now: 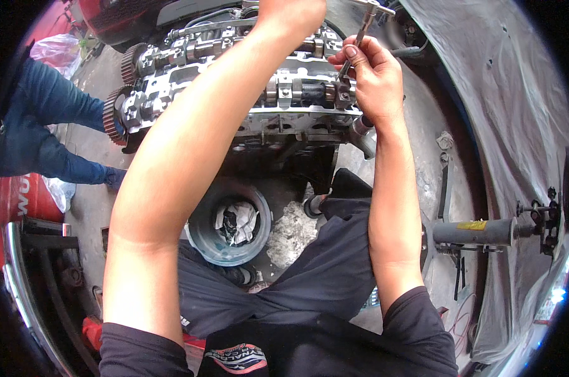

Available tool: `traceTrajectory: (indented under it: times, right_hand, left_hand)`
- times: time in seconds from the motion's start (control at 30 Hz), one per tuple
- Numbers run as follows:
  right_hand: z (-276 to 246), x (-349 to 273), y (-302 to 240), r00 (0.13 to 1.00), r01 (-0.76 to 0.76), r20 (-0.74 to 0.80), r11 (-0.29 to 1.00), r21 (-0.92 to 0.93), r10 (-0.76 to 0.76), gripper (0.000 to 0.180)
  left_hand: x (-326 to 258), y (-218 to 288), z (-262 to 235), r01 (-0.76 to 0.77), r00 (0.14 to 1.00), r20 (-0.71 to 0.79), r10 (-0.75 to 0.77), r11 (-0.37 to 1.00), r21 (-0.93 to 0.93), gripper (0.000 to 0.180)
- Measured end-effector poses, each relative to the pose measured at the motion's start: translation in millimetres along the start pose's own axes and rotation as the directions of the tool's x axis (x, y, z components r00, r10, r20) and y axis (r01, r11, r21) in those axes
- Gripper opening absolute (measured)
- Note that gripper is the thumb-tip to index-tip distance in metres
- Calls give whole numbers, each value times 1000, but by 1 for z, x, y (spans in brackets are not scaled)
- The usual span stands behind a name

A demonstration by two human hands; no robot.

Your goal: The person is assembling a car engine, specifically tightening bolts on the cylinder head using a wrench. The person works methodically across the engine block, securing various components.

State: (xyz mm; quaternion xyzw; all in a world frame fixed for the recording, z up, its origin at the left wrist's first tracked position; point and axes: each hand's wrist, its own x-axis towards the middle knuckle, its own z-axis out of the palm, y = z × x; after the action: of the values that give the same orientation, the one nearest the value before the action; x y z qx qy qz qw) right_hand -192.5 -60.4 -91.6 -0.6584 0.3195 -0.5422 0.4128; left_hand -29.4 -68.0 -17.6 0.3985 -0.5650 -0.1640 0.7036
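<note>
A cylinder head [199, 69] with two camshafts lies across the top of the view, toothed cam gears [116, 116] on its left end. At its right end, my right hand [373, 66] is closed around the shaft of a T-handle socket wrench [364, 28]. The wrench stands tilted, its lower end at a camshaft cap [343, 95] and its crossbar near the upper edge. My left hand [292, 14] reaches over the far side of the cylinder head. Its fingers lie beyond the upper edge, so I cannot see whether they hold anything.
Below the cylinder head stands a bucket [262, 229] with crumpled rags inside. A person in blue jeans [58, 125] is at the left, near a red drum [30, 207]. A grey cylindrical jack [473, 232] and a hanging plastic sheet [517, 113] are on the right.
</note>
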Motion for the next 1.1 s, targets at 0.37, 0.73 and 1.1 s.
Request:
traceTrajectory:
  times: [0.37, 0.73, 1.1]
  right_hand:
    - [19, -3, 6, 1000, 1, 4, 997, 82, -1, 12]
    - [-9, -13, -26, 998, 28, 53, 997, 70, -32, 12]
    - [12, -24, -28, 984, -94, 159, 992, 84, 80, 11]
  left_hand:
    - [81, 37, 93, -256, 365, 699, -615, 656, 710, 31]
    - [29, 103, 57, -896, 416, 898, -144, 102, 432, 23]
    - [14, 102, 61, -769, 581, 703, -410, 6, 640, 17]
